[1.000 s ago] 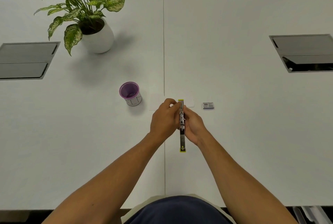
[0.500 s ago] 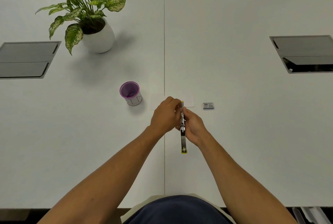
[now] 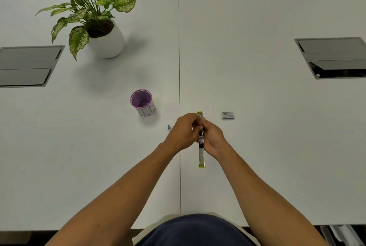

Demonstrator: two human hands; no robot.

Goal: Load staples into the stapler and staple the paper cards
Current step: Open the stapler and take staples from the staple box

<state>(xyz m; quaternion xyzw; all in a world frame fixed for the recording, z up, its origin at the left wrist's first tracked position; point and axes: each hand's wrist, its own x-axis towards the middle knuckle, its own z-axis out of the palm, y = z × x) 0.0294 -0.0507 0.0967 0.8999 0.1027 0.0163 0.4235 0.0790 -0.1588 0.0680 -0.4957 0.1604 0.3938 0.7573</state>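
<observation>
A yellow-tipped stapler (image 3: 201,152) lies swung fully open in a long line at the middle of the white table, its metal channel facing up. My right hand (image 3: 213,138) grips its right side. My left hand (image 3: 183,132) pinches at the channel's far half with fingers closed; what is between them is hidden. White paper cards (image 3: 206,110) lie flat just beyond the hands. A small staple box (image 3: 228,115) sits to the right of the cards.
A purple mesh cup (image 3: 142,102) stands left of the cards. A potted plant (image 3: 95,20) is at the far left. Grey cable hatches (image 3: 27,65) (image 3: 334,57) are set into both table sides. A small blue-and-silver item (image 3: 169,127) lies beside my left hand.
Both hands stay on the open stapler. My left fingers have slid slightly toward me along the channel, and the stapler has shifted a little.
</observation>
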